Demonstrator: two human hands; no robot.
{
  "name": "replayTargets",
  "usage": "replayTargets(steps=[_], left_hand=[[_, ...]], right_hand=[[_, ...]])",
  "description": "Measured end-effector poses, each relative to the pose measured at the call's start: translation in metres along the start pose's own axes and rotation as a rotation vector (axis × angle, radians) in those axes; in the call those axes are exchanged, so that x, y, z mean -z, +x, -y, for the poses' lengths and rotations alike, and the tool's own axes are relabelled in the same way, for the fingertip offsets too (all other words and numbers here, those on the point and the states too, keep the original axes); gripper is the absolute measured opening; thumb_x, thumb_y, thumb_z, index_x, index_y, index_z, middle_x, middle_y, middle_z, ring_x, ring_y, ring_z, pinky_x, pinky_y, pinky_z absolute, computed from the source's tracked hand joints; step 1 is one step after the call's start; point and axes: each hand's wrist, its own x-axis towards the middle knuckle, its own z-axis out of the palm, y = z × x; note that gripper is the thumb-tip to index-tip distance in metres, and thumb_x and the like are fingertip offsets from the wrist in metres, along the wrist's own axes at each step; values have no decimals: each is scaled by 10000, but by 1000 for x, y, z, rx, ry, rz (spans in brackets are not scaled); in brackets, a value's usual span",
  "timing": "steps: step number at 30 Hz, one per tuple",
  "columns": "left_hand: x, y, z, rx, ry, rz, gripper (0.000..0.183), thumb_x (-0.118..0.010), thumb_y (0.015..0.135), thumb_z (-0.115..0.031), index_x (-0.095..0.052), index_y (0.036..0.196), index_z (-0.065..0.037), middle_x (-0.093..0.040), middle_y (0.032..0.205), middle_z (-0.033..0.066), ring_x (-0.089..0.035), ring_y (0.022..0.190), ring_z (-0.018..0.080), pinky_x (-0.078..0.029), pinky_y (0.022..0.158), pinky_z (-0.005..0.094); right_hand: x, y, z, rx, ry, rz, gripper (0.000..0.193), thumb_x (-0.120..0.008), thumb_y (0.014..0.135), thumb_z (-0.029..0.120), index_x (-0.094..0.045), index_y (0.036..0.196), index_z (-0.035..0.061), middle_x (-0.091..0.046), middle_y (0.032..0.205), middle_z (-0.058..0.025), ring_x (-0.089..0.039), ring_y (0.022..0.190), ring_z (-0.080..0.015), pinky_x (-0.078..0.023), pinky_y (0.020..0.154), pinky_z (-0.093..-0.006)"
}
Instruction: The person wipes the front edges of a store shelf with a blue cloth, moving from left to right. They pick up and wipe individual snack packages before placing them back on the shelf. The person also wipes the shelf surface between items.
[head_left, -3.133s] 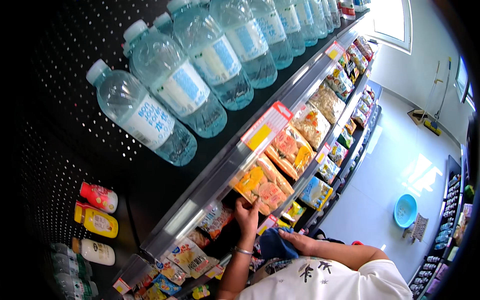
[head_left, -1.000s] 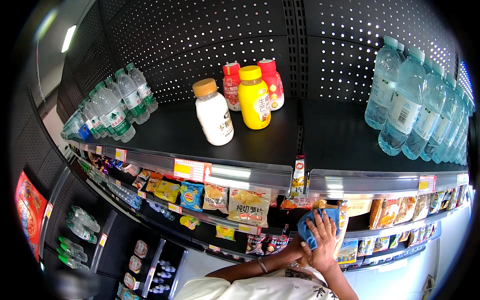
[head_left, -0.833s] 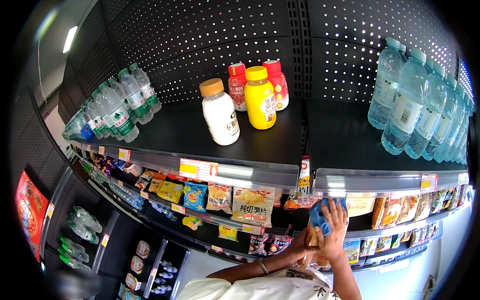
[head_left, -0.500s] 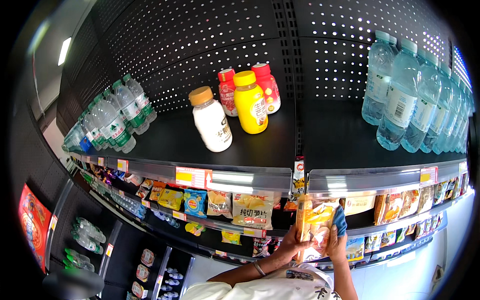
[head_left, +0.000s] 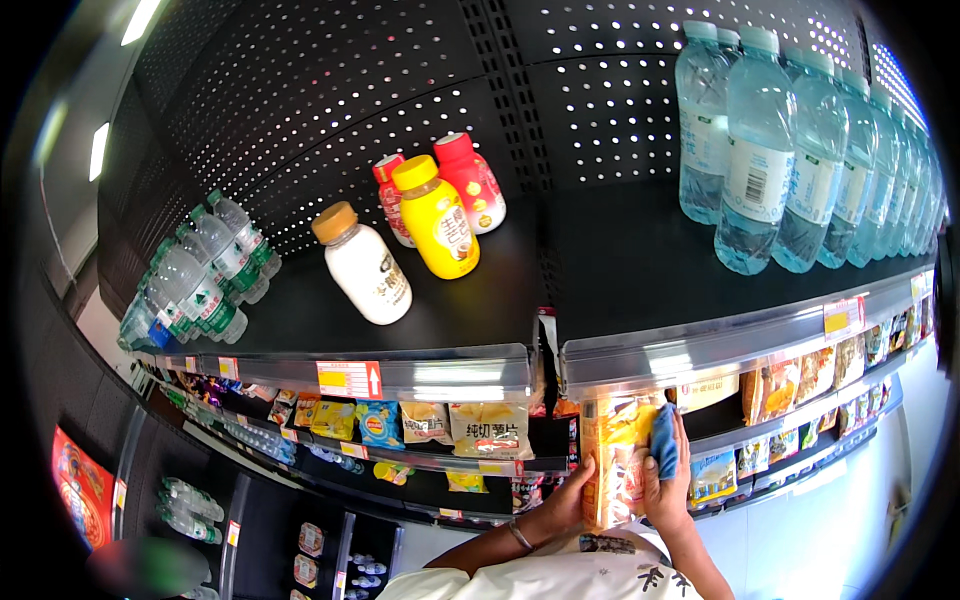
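In front of my chest I hold an upright orange-and-yellow snack package [head_left: 612, 462], boxy in shape with food pictures on it. My left hand [head_left: 566, 500] grips its lower left side, with the thumb on the near edge. At the right side, my right hand [head_left: 668, 484] has a blue cloth [head_left: 664, 442] between its fingers and the package. The cloth lies along the package's upper right edge. The right fingertips are partly hidden behind the cloth.
On the black shelf [head_left: 630, 250] ahead stand a white bottle [head_left: 368, 272], a yellow bottle [head_left: 438, 222] and two red ones. Blue-tinted water bottles [head_left: 760, 160] line the right, green-labelled ones [head_left: 205, 290] the left. Chip bags [head_left: 490, 430] fill the shelf below.
The view has tilted and turned, so the shelf bottles appear further left. The package has turned slightly and looks narrower. My right hand and the cloth have shifted along its right edge.
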Motion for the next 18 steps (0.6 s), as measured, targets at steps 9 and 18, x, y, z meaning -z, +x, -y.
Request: replayTargets(steps=[9,18], left_hand=[[-1,17,-15,-157,102,-157,657,-301,1019,-568,-268,1526,-151,-381,1515,144,-425,1369,302,-351,1140,484],[17,23,-19,-191,-111,53,672,-358,1014,-550,-295,1506,-96,-397,1505,142,-428,1368,301,-331,1154,485]], right_hand=[[1,-5,35,200,-187,290,765,-627,859,433,-393,1458,18,-316,1539,-242,-280,1431,-434,-197,1150,-556],[-3,-6,36,305,-215,372,704,-621,854,442,-463,1426,64,-361,1522,-210,-303,1424,-414,-195,1156,-546]])
